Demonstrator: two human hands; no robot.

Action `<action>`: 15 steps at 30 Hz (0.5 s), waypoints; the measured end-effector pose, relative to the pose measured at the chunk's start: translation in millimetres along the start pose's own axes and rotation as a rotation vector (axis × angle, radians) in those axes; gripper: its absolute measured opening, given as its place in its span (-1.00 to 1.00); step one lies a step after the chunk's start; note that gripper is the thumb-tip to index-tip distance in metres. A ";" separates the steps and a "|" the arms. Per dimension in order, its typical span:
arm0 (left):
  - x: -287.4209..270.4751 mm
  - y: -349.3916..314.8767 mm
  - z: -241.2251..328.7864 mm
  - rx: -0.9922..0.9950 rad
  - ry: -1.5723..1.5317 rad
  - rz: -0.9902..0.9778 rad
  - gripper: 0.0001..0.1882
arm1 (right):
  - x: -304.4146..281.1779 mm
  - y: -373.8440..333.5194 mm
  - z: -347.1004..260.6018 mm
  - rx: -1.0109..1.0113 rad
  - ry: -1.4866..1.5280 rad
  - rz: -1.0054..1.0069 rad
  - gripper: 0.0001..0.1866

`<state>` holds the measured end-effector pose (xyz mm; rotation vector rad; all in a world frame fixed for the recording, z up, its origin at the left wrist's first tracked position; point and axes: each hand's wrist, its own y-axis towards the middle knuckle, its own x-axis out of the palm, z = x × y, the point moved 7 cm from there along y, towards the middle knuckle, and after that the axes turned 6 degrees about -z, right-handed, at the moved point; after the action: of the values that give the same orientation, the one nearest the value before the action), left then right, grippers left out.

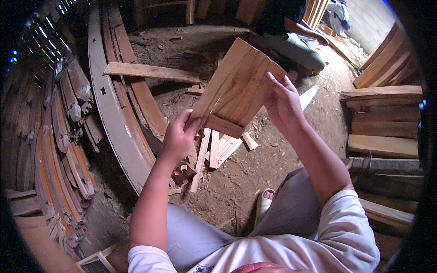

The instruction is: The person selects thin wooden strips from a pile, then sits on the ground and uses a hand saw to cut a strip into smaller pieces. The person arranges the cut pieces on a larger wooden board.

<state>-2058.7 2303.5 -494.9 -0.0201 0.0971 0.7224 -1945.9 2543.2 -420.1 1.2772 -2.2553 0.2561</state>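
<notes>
Above the ground in front of me I hold a flat brown wooden board (243, 84), tilted, with wavy grain across its face. A narrow wooden strip (225, 125) runs along its near edge; I cannot tell how it is joined. My left hand (178, 135) is closed on the near left corner, thumb on top. At the far right edge, my right hand (283, 102) grips the board between thumb and fingers; some fingers are hidden behind it. Below the board lie pale wood offcuts (224, 149) and thin sticks on the dirt floor (255, 186).
Long planks (145, 109) and a pale curved-looking beam (102, 104) stretch along my left, beside stacked timber (50, 150). A loose plank (150, 73) lies across them. More boards (384, 145) are piled at right. Another person's leg (298, 52) is ahead, near a pale pointed blade (309, 96).
</notes>
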 end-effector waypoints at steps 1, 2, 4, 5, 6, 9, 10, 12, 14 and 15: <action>0.6 0.7 -1.7 -0.009 -0.003 -0.002 -0.84 | -0.6 0.0 0.2 0.000 0.001 -0.004 -0.68; 3.0 1.2 -0.1 -0.013 0.019 -0.007 -0.84 | -2.1 -0.4 0.1 0.001 0.000 -0.007 -0.68; 7.6 1.7 5.4 -0.020 0.062 -0.018 -0.83 | -7.0 -0.9 0.0 -0.005 -0.011 0.016 -0.68; 6.8 1.4 4.9 -0.017 0.031 -0.016 -0.83 | -6.3 0.0 1.0 -0.007 -0.010 0.020 -0.68; 5.9 1.4 3.2 -0.014 0.000 -0.015 -0.82 | -4.6 1.3 1.5 -0.011 -0.001 0.005 -0.68; 4.3 2.7 2.7 -0.039 -0.023 -0.038 -0.81 | -4.4 1.7 2.4 -0.021 0.007 -0.010 -0.68; 4.4 3.3 2.2 -0.053 -0.020 -0.050 -0.81 | -4.3 0.6 1.4 -0.021 -0.002 -0.003 -0.68; 2.0 3.9 -0.4 -0.042 -0.030 -0.042 -0.80 | -3.4 0.8 1.5 -0.024 -0.007 -0.005 -0.68; 1.1 3.9 -0.3 -0.038 -0.030 -0.035 -0.79 | -3.4 1.8 2.7 -0.027 -0.009 -0.018 -0.68; 0.6 3.2 2.3 -0.039 -0.023 -0.031 -0.78 | -3.4 1.5 3.4 -0.021 -0.016 -0.002 -0.68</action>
<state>-2060.1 2306.4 -492.6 -0.0501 0.0605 0.6929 -1947.0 2545.2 -424.7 1.2751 -2.2646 0.2215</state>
